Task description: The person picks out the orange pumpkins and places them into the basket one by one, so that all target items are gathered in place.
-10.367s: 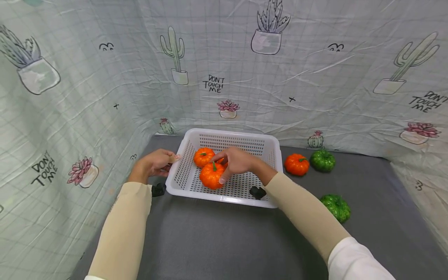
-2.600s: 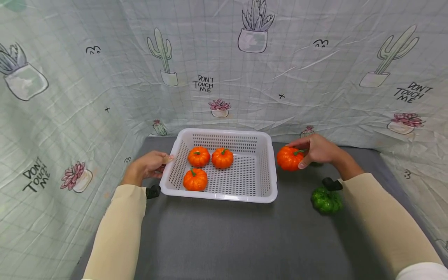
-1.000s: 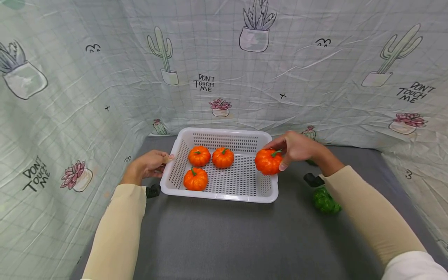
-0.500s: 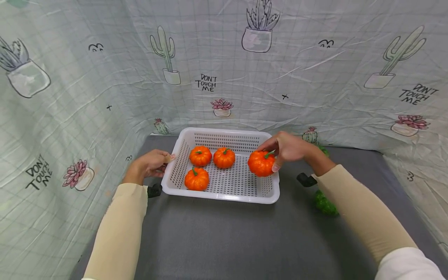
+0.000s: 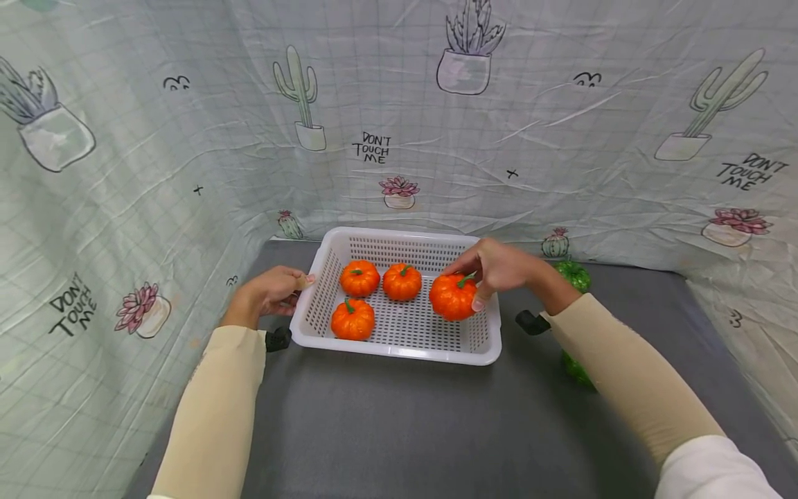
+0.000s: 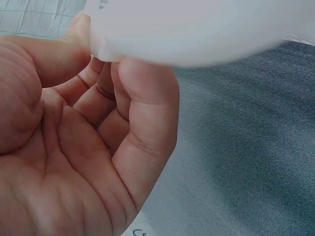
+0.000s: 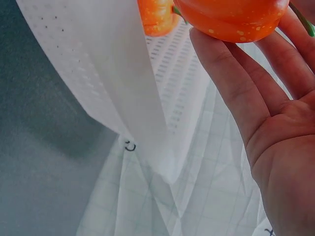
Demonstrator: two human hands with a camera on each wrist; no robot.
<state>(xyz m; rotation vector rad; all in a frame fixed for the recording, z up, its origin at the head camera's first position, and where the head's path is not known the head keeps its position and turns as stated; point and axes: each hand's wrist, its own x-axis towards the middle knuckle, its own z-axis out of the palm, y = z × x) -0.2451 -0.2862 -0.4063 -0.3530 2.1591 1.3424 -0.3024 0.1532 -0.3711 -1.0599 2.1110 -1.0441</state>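
Note:
In the head view a white plastic basket (image 5: 399, 352) with slotted walls stands on the dark table. My left hand (image 5: 274, 291) pinches its left rim between thumb and curled fingers, as the left wrist view confirms with the rim (image 6: 162, 44) at the fingertips. My right hand (image 5: 499, 267) grips an orange pumpkin (image 5: 451, 298) with a green stem, over the basket's right half. In the right wrist view, fingers (image 7: 236, 88) curl under that pumpkin (image 7: 236, 19). Three other orange pumpkins sit in the left and middle of the basket: one (image 5: 359, 278), another (image 5: 402, 282) and a third (image 5: 352, 319).
Right of the basket, a green pumpkin (image 5: 572, 275) sits near the back, partly behind my right wrist. A second green pumpkin (image 5: 576, 369) is mostly hidden by the right forearm. A printed cloth (image 5: 436, 152) hangs behind and to the left of the grey-black table (image 5: 386, 423).
From the table right of the basket, my right hand has carried the orange pumpkin left over the rim, and lower in the last half second. My left hand has stayed on the rim.

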